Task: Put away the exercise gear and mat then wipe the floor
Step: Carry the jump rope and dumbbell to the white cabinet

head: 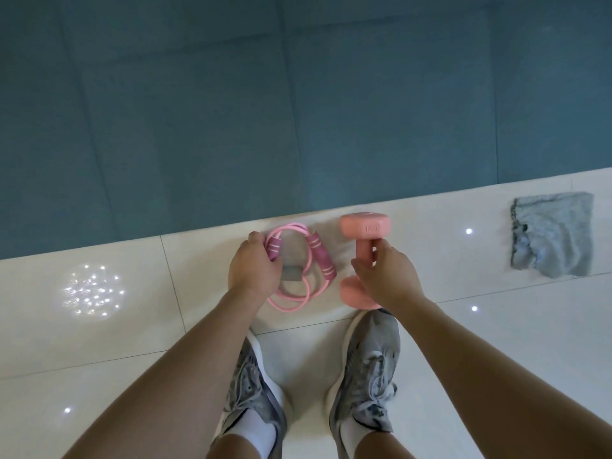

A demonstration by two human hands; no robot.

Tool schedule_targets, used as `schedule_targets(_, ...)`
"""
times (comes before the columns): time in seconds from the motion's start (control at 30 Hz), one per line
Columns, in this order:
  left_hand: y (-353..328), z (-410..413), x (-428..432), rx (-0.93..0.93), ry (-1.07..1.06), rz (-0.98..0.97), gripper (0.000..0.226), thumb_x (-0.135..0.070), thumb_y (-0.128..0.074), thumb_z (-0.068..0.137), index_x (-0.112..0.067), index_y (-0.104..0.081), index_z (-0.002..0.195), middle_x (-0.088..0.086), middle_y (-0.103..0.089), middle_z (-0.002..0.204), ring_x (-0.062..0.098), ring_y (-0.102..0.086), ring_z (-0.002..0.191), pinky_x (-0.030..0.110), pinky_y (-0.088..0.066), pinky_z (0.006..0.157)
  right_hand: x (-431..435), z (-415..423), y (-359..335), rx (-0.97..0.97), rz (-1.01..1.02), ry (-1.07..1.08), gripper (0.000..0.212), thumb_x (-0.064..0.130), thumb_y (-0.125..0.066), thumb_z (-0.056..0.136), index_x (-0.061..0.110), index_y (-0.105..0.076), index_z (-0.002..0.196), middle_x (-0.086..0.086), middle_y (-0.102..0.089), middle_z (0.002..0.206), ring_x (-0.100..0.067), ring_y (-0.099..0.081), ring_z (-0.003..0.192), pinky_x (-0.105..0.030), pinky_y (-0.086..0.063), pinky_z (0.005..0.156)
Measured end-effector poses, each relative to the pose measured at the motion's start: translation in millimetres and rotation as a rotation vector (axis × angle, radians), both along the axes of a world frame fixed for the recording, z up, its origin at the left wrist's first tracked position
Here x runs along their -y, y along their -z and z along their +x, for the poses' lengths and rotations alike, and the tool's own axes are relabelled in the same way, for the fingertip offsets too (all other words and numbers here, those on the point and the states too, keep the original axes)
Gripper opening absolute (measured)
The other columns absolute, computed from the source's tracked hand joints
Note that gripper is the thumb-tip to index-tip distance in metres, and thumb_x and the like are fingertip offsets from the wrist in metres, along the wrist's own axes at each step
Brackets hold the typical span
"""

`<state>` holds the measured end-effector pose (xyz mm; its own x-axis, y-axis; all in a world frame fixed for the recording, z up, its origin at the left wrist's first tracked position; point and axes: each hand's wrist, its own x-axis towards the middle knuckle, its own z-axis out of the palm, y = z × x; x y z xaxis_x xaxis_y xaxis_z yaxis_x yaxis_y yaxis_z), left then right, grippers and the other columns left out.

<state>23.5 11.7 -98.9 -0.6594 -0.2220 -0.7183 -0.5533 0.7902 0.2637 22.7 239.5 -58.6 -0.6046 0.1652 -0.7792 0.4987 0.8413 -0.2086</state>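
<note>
The mat [231, 111] is seen spread flat across the far part of the view, not yet rolled, its near edge meeting the tiled floor [99, 342]. A grey cloth [553, 236] is left crumpled on the tiles to the right, well apart from both hands, so wiping is judged to be a late step. The step in hand is judged to be the first one, the gathering of the small gear. The dumbbell [364, 226] is laid on the tiles just short of the mat edge, one head toward the mat and the other just beside the toe of the right shoe [367, 366]. Its shaft is enclosed by the right hand [387, 276], thumb on one side and fingers curled over the other. The band [320, 258] is coiled just to the left of the dumbbell, and its left handle is gripped by the left hand [253, 266], while the right handle and the loops lie free on the floor. Whether either item has been raised off the tiles cannot be told. A straight lift is called for next. The dumbbell's weight should be taken at mid-shaft, and the band's loose loops should be kept from trailing or snagging on the dumbbell. Both are then to be carried to storage, which is not in view.
</note>
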Motion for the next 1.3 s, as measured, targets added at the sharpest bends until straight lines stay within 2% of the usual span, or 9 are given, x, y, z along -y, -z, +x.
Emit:
schedule_targets(0.27,-9.6,-6.9,7.1,-0.047,0.002,0.029,0.013,-0.019,-0.063,0.084,-0.016,-0.051,0.091,-0.002,-0.060,0.076,0.023,-0.057,0.070,0.031,-0.042,0.058,3.6,-1.6,6.0,0.024,0.020,-0.003,0.027,0.032,-0.056,0.087,0.013,-0.047,0.105,-0.008,-0.064,0.090,-0.032,-0.060,0.081,-0.037,-0.047,0.068)
schedule_targets(0.5,-20.8,-11.6,7.0,-0.077,-0.003,0.069,0.013,-0.020,-0.061,0.085,-0.021,-0.051,0.093,-0.005,-0.062,0.077,0.019,-0.059,0.068,0.029,-0.040,0.056,2.0,-4.4,1.0,0.014,0.032,-0.016,0.017,0.024,-0.054,0.084,0.014,-0.045,0.095,-0.003,-0.057,0.076,-0.027,-0.055,0.068,-0.033,-0.040,0.059)
schedule_targets(0.63,-35.7,-12.9,10.8,-0.083,-0.025,0.091,0.010,-0.029,-0.060,0.089,-0.024,-0.051,0.093,-0.006,-0.066,0.077,0.017,-0.064,0.068,0.036,-0.053,0.060,-1.1,-5.6,-12.9,-0.015,0.027,-0.007,0.018,0.025,-0.055,0.083,0.014,-0.047,0.095,0.001,-0.056,0.072,-0.020,-0.053,0.063,-0.031,-0.036,0.053)
schedule_targets(0.73,-57.9,-14.3,13.1,-0.100,-0.023,0.105,0.011,-0.031,-0.060,0.091,-0.025,-0.052,0.094,-0.009,-0.065,0.079,0.016,-0.065,0.069,0.039,-0.055,0.064,-2.7,-8.1,-34.2,-0.024,0.017,0.011,0.017,0.025,-0.054,0.082,0.016,-0.047,0.094,0.002,-0.058,0.072,-0.016,-0.054,0.063,-0.030,-0.037,0.052)
schedule_targets(0.87,-98.4,-20.0,12.2,-0.132,-0.040,0.109,0.012,-0.026,-0.062,0.091,-0.023,-0.054,0.098,-0.018,-0.058,0.079,0.008,-0.060,0.071,0.029,-0.048,0.060,-4.0,-13.0,-71.9,-0.031,0.014,0.015,0.015,0.024,-0.054,0.082,0.017,-0.047,0.093,0.002,-0.060,0.073,-0.016,-0.057,0.065,-0.030,-0.044,0.055)
schedule_targets(0.97,-131.4,-27.0,10.8,-0.158,-0.069,0.131,0.011,-0.023,-0.062,0.091,-0.022,-0.054,0.099,-0.018,-0.061,0.079,0.006,-0.062,0.070,0.028,-0.047,0.060,-4.3,-18.2,-102.5,-0.056,0.013,0.020,0.016,0.024,-0.054,0.080,0.016,-0.048,0.093,0.001,-0.060,0.073,-0.017,-0.057,0.065,-0.031,-0.047,0.057)
schedule_targets(1.13,-185.5,-42.0,7.4,-0.212,-0.061,0.146,0.013,-0.025,-0.064,0.090,-0.024,-0.054,0.098,-0.016,-0.063,0.082,0.013,-0.063,0.073,0.033,-0.052,0.065,-6.4,-25.8,-158.5,-0.108,0.013,0.051,0.017,0.025,-0.056,0.079,0.015,-0.049,0.092,0.003,-0.058,0.074,-0.014,-0.055,0.065,-0.029,-0.042,0.056)
schedule_targets(1.3,-246.2,-54.0,-0.9,-0.258,-0.065,0.194,0.016,-0.024,-0.065,0.089,-0.025,-0.053,0.098,-0.016,-0.064,0.082,0.012,-0.064,0.074,0.031,-0.051,0.066,-12.2,-26.1,-218.9,-0.139,0.004,0.078,0.018,0.026,-0.057,0.078,0.016,-0.048,0.090,0.005,-0.058,0.073,-0.012,-0.054,0.064,-0.028,-0.039,0.053)
